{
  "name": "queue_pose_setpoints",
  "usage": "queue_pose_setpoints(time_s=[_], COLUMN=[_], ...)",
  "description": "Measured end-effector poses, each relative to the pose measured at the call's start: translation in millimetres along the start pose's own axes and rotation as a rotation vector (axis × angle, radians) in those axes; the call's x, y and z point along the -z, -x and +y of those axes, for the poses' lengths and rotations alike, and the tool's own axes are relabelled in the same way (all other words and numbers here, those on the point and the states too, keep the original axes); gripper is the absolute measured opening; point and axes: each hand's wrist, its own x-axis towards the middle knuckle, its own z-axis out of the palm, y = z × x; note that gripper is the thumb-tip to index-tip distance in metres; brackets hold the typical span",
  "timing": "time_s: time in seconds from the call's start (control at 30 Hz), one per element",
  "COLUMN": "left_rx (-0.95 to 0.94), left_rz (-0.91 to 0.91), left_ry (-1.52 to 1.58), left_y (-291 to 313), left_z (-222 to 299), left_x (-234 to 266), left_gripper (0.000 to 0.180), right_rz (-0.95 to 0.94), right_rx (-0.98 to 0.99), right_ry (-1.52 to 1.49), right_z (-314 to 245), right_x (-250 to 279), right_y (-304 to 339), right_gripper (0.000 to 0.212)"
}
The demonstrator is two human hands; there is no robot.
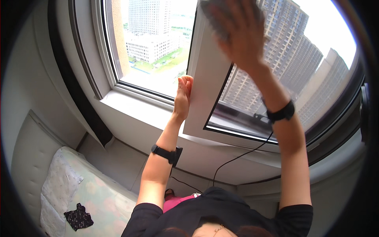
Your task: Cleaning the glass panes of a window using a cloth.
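My right hand [244, 41], slightly blurred, is raised high and presses a grey cloth [216, 19] against the upper part of a white window frame [205, 85]. Much of the cloth is hidden under the palm and fingers. Lower and to the left, my left hand [182, 98] is closed around the left edge of that same frame, which stands swung inward. The fingertips are partly out of sight behind the edge. Dark-edged glass [252, 89] fills the frame, and tall buildings show through it. A black strap [281, 112] circles my right forearm; another strap [164, 153] is on my left.
A white sill [132, 112] runs below the window opening at left. A black cable [237, 156] hangs from my right wrist; another trails near the floor. At lower left is a bed [104, 197] with a pillow [59, 177] and a black patterned cloth [79, 217]. Dark trim [75, 79] borders the wall.
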Motion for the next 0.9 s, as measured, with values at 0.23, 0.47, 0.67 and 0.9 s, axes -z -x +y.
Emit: queue_pose_setpoints(time_s=[0.23, 0.47, 0.67, 0.9], left_rx=[0.103, 0.150, 0.106, 0.099], left_rz=[0.196, -0.071, -0.162, -0.284], left_ry=[0.280, 0.018, -0.151, -0.272], left_y=[-0.1, -4.4, -11.4, -20.1], left_z=[22.7, 3.5, 10.7, 13.0], left_x=[-32.7, 5.8, 5.4, 8.8], left_gripper=[0.057, 0.062, 0.064, 0.070], right_rz=[-0.230, -0.350, -0.203, -0.278], right_rx=[0.048, 0.199, -0.020, 0.026], right_ry=[-0.141, -0.177, 0.101, -0.121], right_z=[-78.0, -104.8, -14.1, -55.8], right_x=[-19.5, -8.3, 12.8, -2.0], right_y=[108.8, 213.0, 71.5, 123.4], right_gripper=[0.068, 0.048, 0.057, 0.057])
